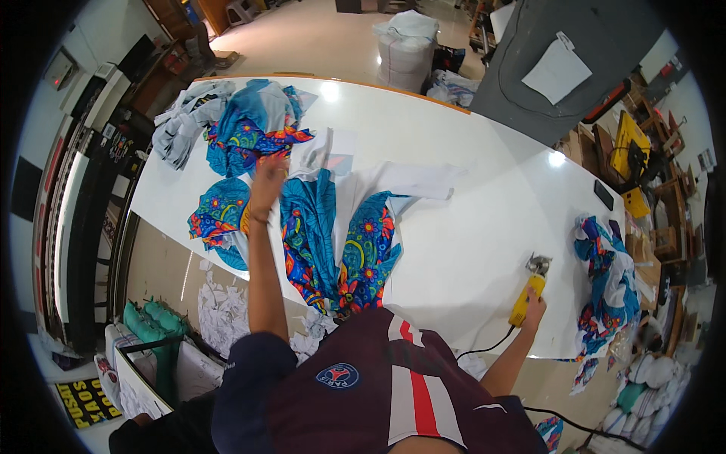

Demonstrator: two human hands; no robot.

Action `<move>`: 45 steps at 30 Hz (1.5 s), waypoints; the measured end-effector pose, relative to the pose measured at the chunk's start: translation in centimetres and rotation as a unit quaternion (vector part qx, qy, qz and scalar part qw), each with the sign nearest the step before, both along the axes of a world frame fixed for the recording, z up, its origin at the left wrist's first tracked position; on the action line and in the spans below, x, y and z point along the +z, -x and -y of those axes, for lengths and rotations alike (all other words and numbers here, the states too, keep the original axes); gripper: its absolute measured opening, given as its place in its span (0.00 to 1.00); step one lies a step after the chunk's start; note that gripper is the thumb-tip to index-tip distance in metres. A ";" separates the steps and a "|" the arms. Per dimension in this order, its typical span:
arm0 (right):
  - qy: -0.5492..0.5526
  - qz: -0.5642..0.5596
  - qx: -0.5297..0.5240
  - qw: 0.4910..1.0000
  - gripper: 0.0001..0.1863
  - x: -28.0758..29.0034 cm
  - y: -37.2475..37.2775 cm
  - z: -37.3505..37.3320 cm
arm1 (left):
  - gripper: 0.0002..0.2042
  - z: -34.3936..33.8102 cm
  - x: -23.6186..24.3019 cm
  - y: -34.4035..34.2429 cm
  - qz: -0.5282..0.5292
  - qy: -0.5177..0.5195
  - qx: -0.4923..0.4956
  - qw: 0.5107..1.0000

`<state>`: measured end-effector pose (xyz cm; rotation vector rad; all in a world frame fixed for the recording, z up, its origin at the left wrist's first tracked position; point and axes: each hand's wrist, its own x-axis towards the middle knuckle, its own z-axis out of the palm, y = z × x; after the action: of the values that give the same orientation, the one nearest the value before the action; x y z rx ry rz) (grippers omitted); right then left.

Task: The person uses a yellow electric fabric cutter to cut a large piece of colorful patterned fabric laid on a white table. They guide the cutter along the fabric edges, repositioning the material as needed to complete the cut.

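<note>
My right hand (534,306) grips a yellow electric cutter (522,301) with a metal head and black cord, over the right part of the white table (484,227). My left hand (266,181) reaches forward among the fabrics at left; its fingers are blurred, so I cannot tell what they hold, if anything. Beside it lie a printed piece (215,212) in bright floral colours and long teal and floral pieces (363,257) with white paper behind them. At the back left are a teal printed heap (249,117) and a grey fabric pile (174,132).
A fabric heap (605,280) and a phone (603,194) are at the table's right. A large black machine (83,227) stands left, beside a bin with green bundles (159,340). A grey pillar (522,113), white sacks (404,53) and cluttered shelves (658,227) surround the table. Paper scraps (219,303) litter the floor.
</note>
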<state>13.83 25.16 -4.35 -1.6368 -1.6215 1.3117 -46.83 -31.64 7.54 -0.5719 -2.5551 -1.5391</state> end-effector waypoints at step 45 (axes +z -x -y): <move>0.091 -0.719 -0.022 0.689 0.33 32.5 18.1 14.8 | 0.31 -19.4 7.2 -19.3 0.357 -0.703 -0.374 0.488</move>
<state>-4.25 10.35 28.12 -0.2433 -0.4193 1.9178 -27.51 -12.20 14.69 -0.7637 -0.0109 -3.7410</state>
